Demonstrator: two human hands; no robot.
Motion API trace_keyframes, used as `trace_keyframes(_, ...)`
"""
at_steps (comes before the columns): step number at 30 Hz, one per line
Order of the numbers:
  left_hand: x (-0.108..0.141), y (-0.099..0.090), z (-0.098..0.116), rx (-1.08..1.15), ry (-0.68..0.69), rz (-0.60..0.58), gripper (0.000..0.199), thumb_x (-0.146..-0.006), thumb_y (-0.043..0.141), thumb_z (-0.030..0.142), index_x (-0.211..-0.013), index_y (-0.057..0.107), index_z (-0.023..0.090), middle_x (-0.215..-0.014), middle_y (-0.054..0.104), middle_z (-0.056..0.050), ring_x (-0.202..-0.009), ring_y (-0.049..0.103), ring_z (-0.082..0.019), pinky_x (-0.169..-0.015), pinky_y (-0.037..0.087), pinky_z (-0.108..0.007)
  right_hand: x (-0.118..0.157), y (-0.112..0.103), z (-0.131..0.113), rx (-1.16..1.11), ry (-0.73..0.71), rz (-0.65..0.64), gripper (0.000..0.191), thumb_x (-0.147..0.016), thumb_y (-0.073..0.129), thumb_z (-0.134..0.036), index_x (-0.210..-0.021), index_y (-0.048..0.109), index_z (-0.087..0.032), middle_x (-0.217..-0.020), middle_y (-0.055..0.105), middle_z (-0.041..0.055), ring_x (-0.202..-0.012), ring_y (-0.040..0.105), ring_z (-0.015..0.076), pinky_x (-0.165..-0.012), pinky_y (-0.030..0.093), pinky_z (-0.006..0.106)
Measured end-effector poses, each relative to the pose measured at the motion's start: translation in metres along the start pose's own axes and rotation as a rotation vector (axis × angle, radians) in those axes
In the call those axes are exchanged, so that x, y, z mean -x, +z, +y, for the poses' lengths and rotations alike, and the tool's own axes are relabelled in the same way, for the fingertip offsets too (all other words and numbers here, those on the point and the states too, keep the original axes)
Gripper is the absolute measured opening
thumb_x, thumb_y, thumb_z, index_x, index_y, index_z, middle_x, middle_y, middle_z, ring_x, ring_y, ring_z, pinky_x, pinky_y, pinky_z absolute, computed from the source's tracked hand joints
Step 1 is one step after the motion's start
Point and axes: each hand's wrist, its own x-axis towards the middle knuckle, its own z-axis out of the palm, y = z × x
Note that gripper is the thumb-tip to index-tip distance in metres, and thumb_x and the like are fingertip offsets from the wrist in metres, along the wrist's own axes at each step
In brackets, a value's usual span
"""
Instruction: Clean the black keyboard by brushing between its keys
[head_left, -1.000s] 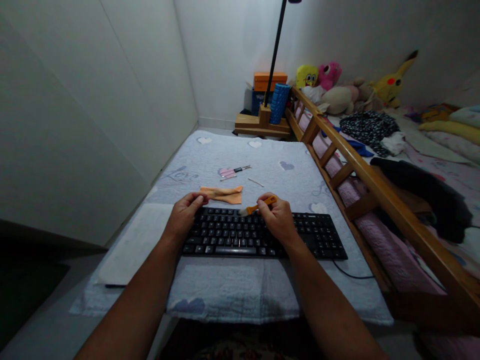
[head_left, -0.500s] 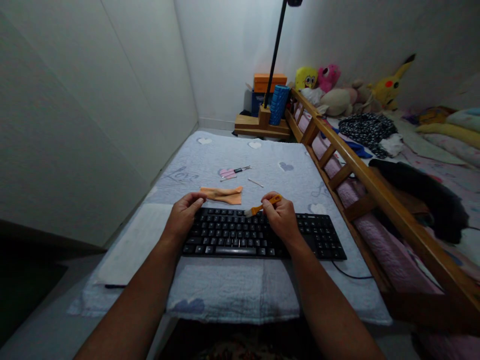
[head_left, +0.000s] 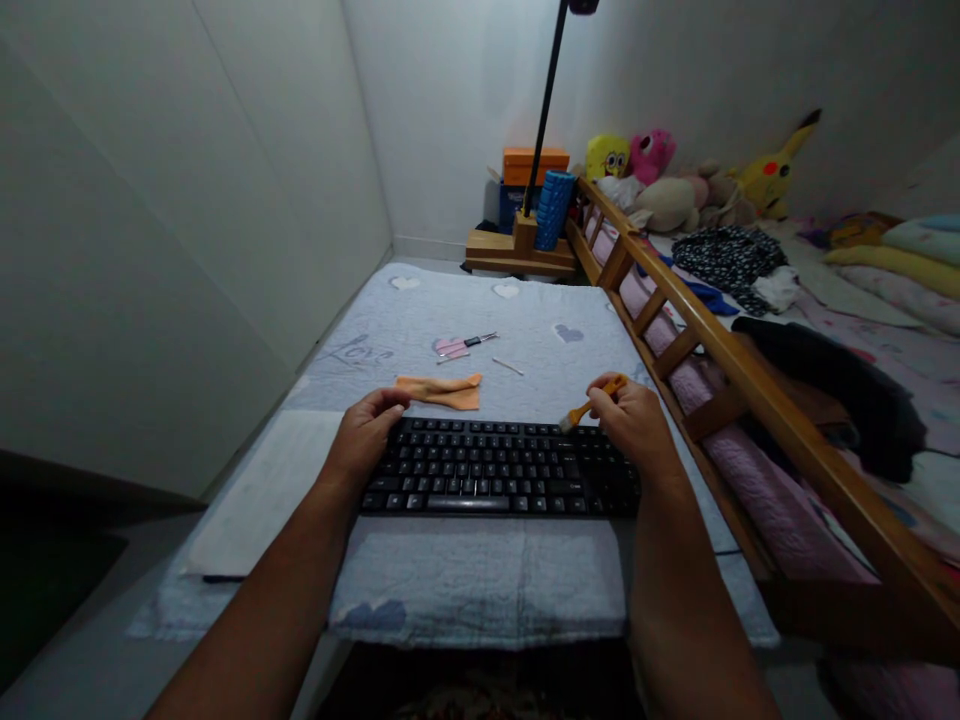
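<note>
Black kbd (head_left: 469, 470) flat on pale-blue cloth (head_left: 465, 570), R end part-hidden by R hand (head_left: 634, 420). R fingers clamped on orange brush (head_left: 581, 413), bristles at kbd's top edge. L hand (head_left: 367, 432) at top-L corner, thumb & fingertips close together; can't tell if gripping. Room: narrow strip betw. kbd & near edge, wider stretch past sticks to far edge; wood rail (head_left: 724, 330) bounds R side. Count: 1 kbd, 1 brush, 1 orange rag (head_left: 442, 392), 2 thin sticks (head_left: 508, 366), 1 dark-gripped tool (head_left: 474, 343).
</note>
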Motion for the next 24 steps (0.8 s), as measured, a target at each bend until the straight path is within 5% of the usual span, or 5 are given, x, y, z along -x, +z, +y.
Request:
trace_keyframes(5,-0.002,-0.001,-0.004,-0.021,0.013,-0.006,0.031,-0.067,0.064,0.037,-0.092,0.072,0.020,-0.097,0.073,-0.004,-0.095,0.064,-0.025,-0.094,0.048,-0.037,0.019,-0.008,0.006,-0.298,0.106,-0.171,0.032,-0.088,0.059,-0.049,-0.094,0.067,-0.019,-0.072,0.070,0.0029,-0.058,0.061,0.0173,-0.056,0.045,0.028)
trace_keyframes(12,-0.001,-0.001,-0.005,-0.027,-0.014,-0.007,0.032,-0.067,0.062,0.034,-0.095,0.072,0.021,-0.103,0.074,-0.004,-0.098,0.065,-0.025,-0.096,0.048,-0.038,0.031,0.003,0.021,-0.208,0.072,-0.038,0.021,-0.082,0.059,-0.039,-0.087,0.065,-0.020,-0.069,0.065,0.0007,-0.060,0.061,0.0185,-0.060,0.045,0.030)
trace_keyframes(19,0.000,-0.001,-0.005,-0.045,-0.008,-0.004,0.031,-0.066,0.062,0.032,-0.094,0.072,0.021,-0.104,0.075,-0.004,-0.101,0.065,-0.026,-0.099,0.047,-0.039,0.030,0.003,0.032,0.038,-0.050,0.259,0.015,-0.082,0.052,-0.032,-0.074,0.060,-0.022,-0.062,0.058,-0.0008,-0.060,0.057,0.0188,-0.064,0.042,0.031)
trace_keyframes(24,0.001,-0.001,-0.005,-0.038,-0.038,-0.001,0.034,-0.066,0.060,0.031,-0.096,0.072,0.021,-0.105,0.074,-0.005,-0.099,0.066,-0.026,-0.095,0.048,-0.038,0.033,0.006,0.037,-0.077,-0.051,0.227,0.018,-0.086,0.051,-0.035,-0.077,0.061,-0.022,-0.064,0.059,-0.0015,-0.062,0.058,0.0187,-0.064,0.043,0.030)
